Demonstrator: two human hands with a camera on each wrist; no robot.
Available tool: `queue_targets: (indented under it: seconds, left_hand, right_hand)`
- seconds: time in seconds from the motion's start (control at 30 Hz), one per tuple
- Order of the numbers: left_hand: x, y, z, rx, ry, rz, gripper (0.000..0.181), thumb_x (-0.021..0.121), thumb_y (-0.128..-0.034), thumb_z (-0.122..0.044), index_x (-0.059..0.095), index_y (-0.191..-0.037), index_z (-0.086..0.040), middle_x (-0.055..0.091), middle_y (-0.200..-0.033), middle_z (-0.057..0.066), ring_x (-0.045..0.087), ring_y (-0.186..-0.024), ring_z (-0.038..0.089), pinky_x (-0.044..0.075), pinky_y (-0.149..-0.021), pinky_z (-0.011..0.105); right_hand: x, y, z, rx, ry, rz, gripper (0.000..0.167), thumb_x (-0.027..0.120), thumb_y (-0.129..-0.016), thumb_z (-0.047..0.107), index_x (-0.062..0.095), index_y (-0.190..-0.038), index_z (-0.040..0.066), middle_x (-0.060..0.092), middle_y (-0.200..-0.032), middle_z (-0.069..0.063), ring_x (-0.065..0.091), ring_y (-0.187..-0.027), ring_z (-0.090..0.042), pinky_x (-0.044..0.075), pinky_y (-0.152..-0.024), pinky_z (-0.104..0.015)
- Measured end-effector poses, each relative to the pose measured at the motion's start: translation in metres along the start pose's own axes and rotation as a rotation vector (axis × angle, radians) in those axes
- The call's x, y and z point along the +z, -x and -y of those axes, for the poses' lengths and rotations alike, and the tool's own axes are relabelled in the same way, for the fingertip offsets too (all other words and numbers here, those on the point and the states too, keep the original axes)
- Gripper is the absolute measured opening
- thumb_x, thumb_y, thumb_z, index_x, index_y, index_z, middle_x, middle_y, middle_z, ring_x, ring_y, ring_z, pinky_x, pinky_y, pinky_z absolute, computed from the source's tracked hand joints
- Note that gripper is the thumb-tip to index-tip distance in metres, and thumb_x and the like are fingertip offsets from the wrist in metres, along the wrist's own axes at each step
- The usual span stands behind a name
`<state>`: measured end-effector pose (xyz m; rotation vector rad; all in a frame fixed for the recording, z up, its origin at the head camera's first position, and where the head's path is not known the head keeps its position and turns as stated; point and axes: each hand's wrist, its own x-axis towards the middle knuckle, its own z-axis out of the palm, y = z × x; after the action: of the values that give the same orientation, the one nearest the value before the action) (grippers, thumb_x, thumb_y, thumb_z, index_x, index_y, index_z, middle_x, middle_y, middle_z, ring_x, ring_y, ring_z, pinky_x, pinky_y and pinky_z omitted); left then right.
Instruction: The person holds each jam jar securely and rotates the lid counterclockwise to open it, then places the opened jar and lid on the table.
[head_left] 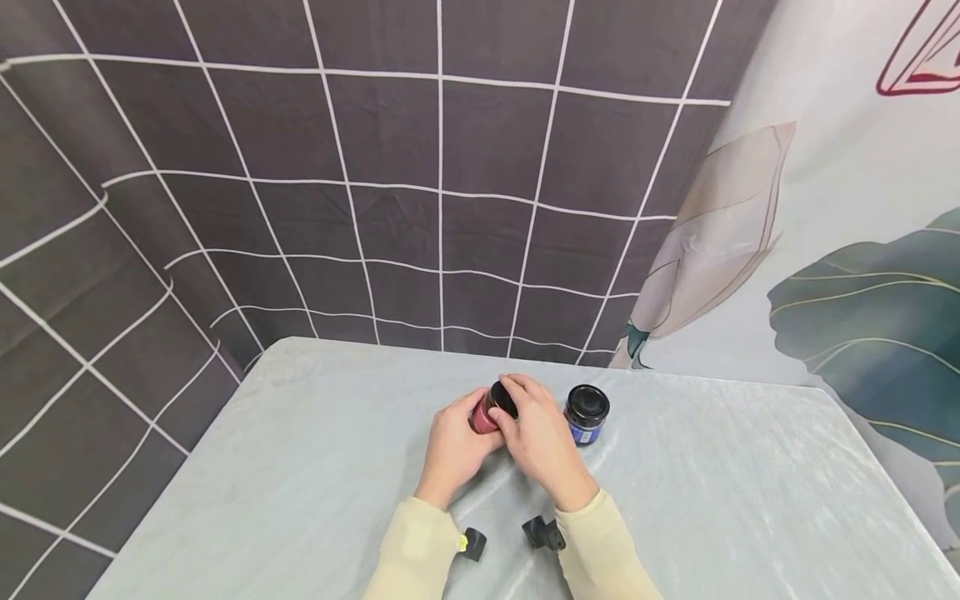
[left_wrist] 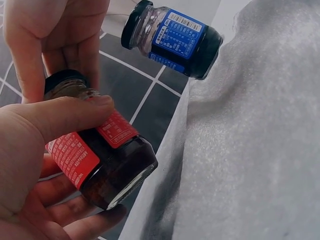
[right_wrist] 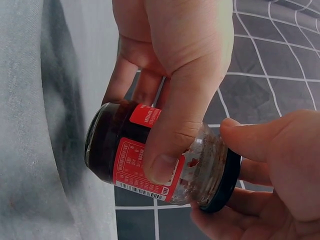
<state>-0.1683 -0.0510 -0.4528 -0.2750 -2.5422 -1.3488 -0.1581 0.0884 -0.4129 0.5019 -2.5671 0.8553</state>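
Observation:
A glass jar with a red label (head_left: 483, 418) and a dark lid (right_wrist: 223, 180) is between my hands, slightly above the table. My left hand (head_left: 452, 450) grips the jar's body, its thumb lying across the red label in the left wrist view. On the lid side, my right hand (head_left: 543, 433) holds the black lid with fingers and thumb around its rim. The lid sits on the jar's mouth; whether it is loose I cannot tell. Dark contents fill the lower part of the jar. A second jar with a blue label (head_left: 585, 429) and black lid stands just right of my right hand.
A pale grey cloth covers the table (head_left: 315, 467). Behind it hangs a dark curtain with a white grid (head_left: 390, 217); a leaf-patterned white curtain (head_left: 750, 292) is at the right. Black wrist mounts (head_left: 474, 544) sit near both sleeves.

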Motion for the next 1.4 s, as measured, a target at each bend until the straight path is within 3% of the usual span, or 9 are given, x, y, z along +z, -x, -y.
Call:
queue_targets:
  seconds: [1.4]
  left_hand:
    - [0.0,-0.0002,0.0022,-0.012,-0.007,0.011,0.051,0.088,-0.0733,-0.026,0.072,-0.12,-0.014,0.073,-0.111,0.002,0.069,-0.1,0.018,0.054,-0.089,0.039]
  right_hand:
    - [-0.0002,-0.0006,-0.0001,-0.019,0.013,0.069,0.042,0.069,-0.094,0.012,0.061,-0.132,-0.004,0.058,-0.135,-0.021,0.055,-0.125,-0.039,0.045,-0.103,-0.052]
